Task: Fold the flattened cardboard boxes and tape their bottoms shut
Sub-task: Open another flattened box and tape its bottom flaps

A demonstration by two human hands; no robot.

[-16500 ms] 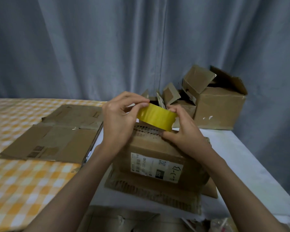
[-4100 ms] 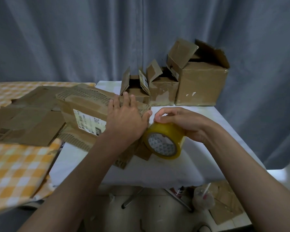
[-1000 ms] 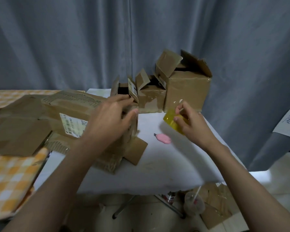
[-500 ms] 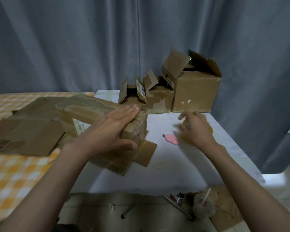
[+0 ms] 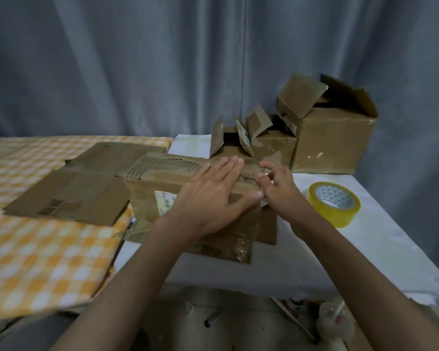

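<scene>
- Two hands meet on the corrugated brown box (image 5: 162, 178) on the white table (image 5: 365, 249).
- Left hand (image 5: 208, 198) presses flat, fingers straight.
- Right hand (image 5: 276, 188) curls at its edge; whether it grips, I cannot tell.
- Glossy yellow tape roll (image 5: 333, 203) lies released nearby.

I see a grey curtain (image 5: 137, 67) hanging across the whole background. At my left lies an orange-and-white checked tablecloth (image 5: 36, 254); a white cloth (image 5: 365, 249) covers the table at right. Below the table edge, a plastic cup with a straw (image 5: 336, 323) stands on the floor.
</scene>
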